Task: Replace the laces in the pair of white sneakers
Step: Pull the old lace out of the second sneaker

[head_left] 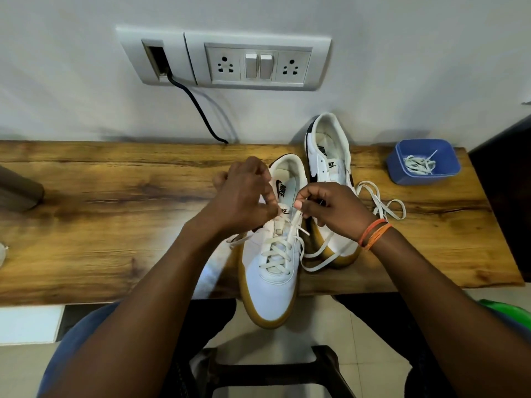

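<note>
Both hands are up at the near sneaker [271, 271], which sits on the tabletop [115, 214] with its toe poking out over the front edge. The left hand [244, 196] is curled in a pinching grip on one end of the lace [277, 251] by the top eyelets, though the fingertips blur a little there, so just what it holds is hard to read. The right hand [330, 208] has a closed grip too, thumb and finger pinching the other end of the lace just over the tongue. Lower down, the lace crosses neatly through the eyelets, and its tails spill off to both sides of the shoe. The second sneaker [330, 156] stands just behind and to the right, touching the first, with no lace threaded that can be seen. A loose lace [382, 202] lies in loops on the tabletop beside it. Further right is a blue tub [402, 168] with another lace bundled inside. On the wall behind, a switch panel [258, 64] with a black cable [198, 107] running down to the tabletop.
</note>
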Motion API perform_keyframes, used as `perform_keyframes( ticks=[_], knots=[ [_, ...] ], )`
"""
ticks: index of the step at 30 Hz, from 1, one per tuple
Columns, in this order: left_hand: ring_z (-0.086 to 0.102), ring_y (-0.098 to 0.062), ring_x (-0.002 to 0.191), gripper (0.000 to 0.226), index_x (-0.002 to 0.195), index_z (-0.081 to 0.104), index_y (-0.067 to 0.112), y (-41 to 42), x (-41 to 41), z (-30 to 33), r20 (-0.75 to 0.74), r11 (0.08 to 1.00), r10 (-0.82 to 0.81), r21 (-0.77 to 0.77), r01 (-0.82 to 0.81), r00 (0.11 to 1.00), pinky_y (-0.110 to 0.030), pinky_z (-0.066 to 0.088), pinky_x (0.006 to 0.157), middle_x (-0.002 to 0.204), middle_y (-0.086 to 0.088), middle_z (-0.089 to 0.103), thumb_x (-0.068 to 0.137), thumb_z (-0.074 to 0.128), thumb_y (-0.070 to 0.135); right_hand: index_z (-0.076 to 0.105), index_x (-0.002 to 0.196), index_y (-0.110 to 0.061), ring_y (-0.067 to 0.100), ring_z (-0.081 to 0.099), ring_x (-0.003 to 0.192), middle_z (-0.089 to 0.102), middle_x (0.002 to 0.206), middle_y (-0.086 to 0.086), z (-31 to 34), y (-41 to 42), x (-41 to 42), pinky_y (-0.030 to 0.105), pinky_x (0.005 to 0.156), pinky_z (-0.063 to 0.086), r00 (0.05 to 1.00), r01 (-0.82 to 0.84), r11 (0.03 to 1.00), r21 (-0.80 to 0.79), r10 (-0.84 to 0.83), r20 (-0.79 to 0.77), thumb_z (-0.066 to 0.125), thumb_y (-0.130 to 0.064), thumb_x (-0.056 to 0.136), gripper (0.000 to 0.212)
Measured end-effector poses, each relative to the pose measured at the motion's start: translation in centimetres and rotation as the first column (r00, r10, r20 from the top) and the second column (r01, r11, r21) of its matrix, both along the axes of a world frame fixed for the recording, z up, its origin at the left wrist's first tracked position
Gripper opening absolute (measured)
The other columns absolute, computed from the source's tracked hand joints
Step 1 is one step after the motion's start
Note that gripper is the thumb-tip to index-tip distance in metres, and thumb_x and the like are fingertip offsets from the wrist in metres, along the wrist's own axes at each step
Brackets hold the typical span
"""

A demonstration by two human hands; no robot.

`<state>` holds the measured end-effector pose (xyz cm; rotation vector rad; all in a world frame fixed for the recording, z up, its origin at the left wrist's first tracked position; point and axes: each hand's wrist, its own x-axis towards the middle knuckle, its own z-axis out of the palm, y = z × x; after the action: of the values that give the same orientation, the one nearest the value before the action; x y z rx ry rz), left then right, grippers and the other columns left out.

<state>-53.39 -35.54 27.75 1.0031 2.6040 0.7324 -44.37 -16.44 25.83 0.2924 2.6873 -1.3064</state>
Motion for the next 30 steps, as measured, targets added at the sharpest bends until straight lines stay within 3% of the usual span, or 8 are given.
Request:
perform_keyframes(
  ticks=[2,9,13,18,21,23,26,30],
  knots=[
    [0.044,-0.005,0.102,0.009,0.071,0.07,0.018,-0.8,-0.6,0.7,0.03,0.998,0.068,0.003,-0.068,0.997,-0.032,0.016,0.078,0.105,0.01,0.047,0.073,0.076,0.025,0.07,0.089,-0.015,0.003,0.059,0.065,0.068,0.078,-0.003,0.1,0.0,0.1,0.022,0.062,0.049,1.0,0.001,1.0,-0.003,0.0,0.008,0.064,-0.024,0.093,0.011],
    [0.056,-0.019,0.09,0.021,0.074,0.065,0.009,-1.7,-1.5,0.6,0.084,0.963,0.089,-0.262,-0.064,0.992,-0.04,0.026,0.081,0.09,-0.004,0.062,0.077,0.066,0.03,0.07,0.091,-0.013,0.001,0.057,0.056,0.069,0.08,0.004,0.7,-0.2,0.0,0.015,0.052,0.048,1.0,0.0,1.0,-0.02,0.0,0.027,0.063,-0.021,0.094,0.01],
    [0.053,-0.021,0.091,0.018,0.071,0.057,0.019,-3.6,-3.3,0.6,0.013,0.88,0.166,-0.453,-0.142,0.986,-0.047,0.033,0.094,0.088,0.001,0.06,0.08,0.065,0.033,0.07,0.092,-0.011,0.0,0.057,0.055,0.068,0.08,0.004,0.9,-0.1,0.1,0.009,0.045,0.039,0.999,0.014,1.0,-0.009,-0.014,0.034,0.063,-0.021,0.094,0.011],
    [0.055,-0.027,0.103,0.013,0.091,0.07,0.017,-3.6,-3.2,-0.3,0.029,0.9,0.202,-0.4,-0.174,0.979,-0.051,0.04,0.097,0.106,-0.005,0.06,0.081,0.07,0.025,0.07,0.096,-0.016,-0.003,0.059,0.058,0.067,0.079,-0.003,0.8,-0.6,0.5,0.008,0.049,0.041,1.0,0.011,1.0,0.01,-0.011,0.008,0.062,-0.022,0.095,0.01],
    [0.054,-0.022,0.095,0.012,0.093,0.069,0.02,-1.3,-1.4,-0.2,-0.004,0.995,0.076,-0.062,-0.076,0.997,-0.039,0.048,0.082,0.098,0.0,0.052,0.081,0.068,0.019,0.071,0.099,-0.015,-0.003,0.059,0.057,0.067,0.078,-0.004,1.0,-0.7,0.6,0.007,0.048,0.04,1.0,0.012,1.0,0.011,-0.012,0.017,0.062,-0.021,0.095,0.011],
    [0.055,-0.012,0.083,0.004,0.087,0.069,0.024,-0.3,0.0,0.3,0.059,0.996,-0.083,0.045,0.08,0.995,-0.031,0.044,0.073,0.083,0.012,0.053,0.084,0.067,0.023,0.071,0.1,-0.014,-0.001,0.059,0.055,0.069,0.079,0.001,1.2,-0.8,0.4,0.007,0.045,0.039,0.999,0.018,1.0,0.013,-0.019,0.034,0.063,-0.021,0.095,0.012],
    [0.063,-0.016,0.07,0.015,0.084,0.076,0.02,0.6,2.3,-0.6,0.04,0.975,-0.202,-0.085,0.205,0.979,-0.033,0.053,0.064,0.074,0.003,0.069,0.083,0.061,0.022,0.071,0.099,-0.014,-0.003,0.059,0.054,0.069,0.08,0.004,1.6,-1.1,-0.3,0.008,0.043,0.039,0.997,0.005,0.999,0.045,-0.009,0.078,0.063,-0.021,0.095,0.012],
    [0.062,-0.024,0.07,0.015,0.084,0.071,0.018,1.1,3.0,-1.9,0.062,0.972,-0.145,-0.178,0.154,0.987,-0.035,0.054,0.061,0.075,0.0,0.065,0.079,0.058,0.021,0.071,0.097,-0.017,0.005,0.062,0.055,0.066,0.078,-0.005,1.9,-1.0,-0.9,0.01,0.044,0.041,0.99,-0.044,0.995,0.088,0.032,0.136,0.062,-0.026,0.095,0.013]
  ],
)
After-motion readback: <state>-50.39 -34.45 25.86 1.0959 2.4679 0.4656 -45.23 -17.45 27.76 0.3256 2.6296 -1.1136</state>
